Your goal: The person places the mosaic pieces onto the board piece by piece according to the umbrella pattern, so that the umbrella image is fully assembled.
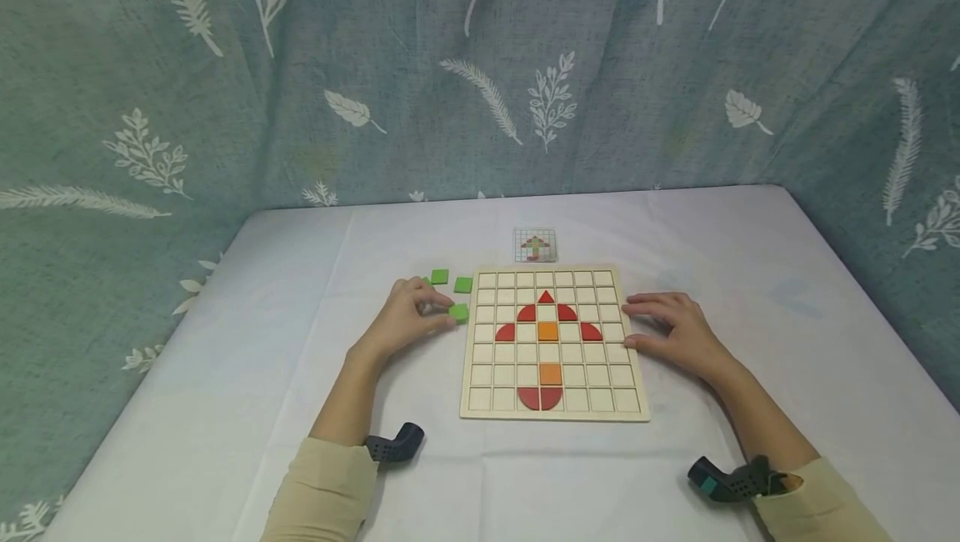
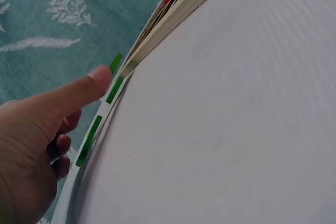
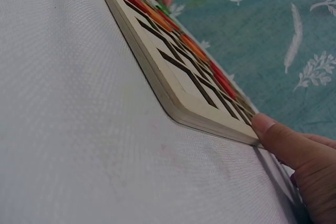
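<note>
My left hand (image 1: pixel 408 315) pinches a green square tile (image 1: pixel 459 313) between thumb and fingers, just off the board's left edge. In the right wrist view that green tile (image 3: pixel 163 8) shows at the fingertips. The wooden grid board (image 1: pixel 480 352) lies flat, bearing red quarter-round pieces (image 1: pixel 528 398), a red triangle (image 1: pixel 546 298) and two orange squares (image 1: pixel 548 331). My right hand (image 1: pixel 675 332) rests at the board's right edge; the thumb (image 3: pixel 264 125) touches its rim, fingers extended. Other green tiles (image 1: pixel 440 276) lie beyond the left hand, one partly hidden by it.
A small pattern card (image 1: pixel 536 245) lies behind the board, with a gridded picture in red and green. White cloth (image 1: pixel 300 342) covers the table. A blue-green leaf-print curtain (image 1: pixel 420 92) hangs behind and along the sides.
</note>
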`<action>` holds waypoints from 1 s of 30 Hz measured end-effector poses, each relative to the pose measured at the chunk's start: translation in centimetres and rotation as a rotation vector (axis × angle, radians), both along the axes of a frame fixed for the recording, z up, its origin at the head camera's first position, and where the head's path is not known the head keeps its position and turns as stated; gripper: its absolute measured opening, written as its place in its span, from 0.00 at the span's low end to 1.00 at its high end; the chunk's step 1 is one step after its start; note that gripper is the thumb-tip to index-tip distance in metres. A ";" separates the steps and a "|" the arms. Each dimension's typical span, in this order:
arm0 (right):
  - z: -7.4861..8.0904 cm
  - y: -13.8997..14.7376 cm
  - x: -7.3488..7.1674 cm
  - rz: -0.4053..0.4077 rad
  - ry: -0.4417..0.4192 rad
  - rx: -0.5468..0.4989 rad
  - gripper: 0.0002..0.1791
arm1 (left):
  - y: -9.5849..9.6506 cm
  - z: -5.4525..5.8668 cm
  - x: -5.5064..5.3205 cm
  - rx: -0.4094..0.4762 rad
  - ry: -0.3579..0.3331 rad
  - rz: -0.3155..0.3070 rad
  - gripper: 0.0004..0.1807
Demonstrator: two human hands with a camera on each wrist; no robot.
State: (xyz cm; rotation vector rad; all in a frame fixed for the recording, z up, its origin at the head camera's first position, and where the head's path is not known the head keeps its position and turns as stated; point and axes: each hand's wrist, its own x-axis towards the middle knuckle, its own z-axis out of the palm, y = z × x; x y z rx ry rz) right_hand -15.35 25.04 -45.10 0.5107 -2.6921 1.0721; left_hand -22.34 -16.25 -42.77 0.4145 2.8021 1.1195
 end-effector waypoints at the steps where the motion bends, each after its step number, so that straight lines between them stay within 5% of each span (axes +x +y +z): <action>1: 0.1 0.0 0.0 -0.001 -0.001 0.000 0.26 | 0.1 0.1 0.0 0.005 0.002 -0.002 0.19; 30: -0.3 0.0 0.0 -0.004 -0.004 0.005 0.27 | 5.7 0.3 0.2 0.090 0.112 -0.082 0.16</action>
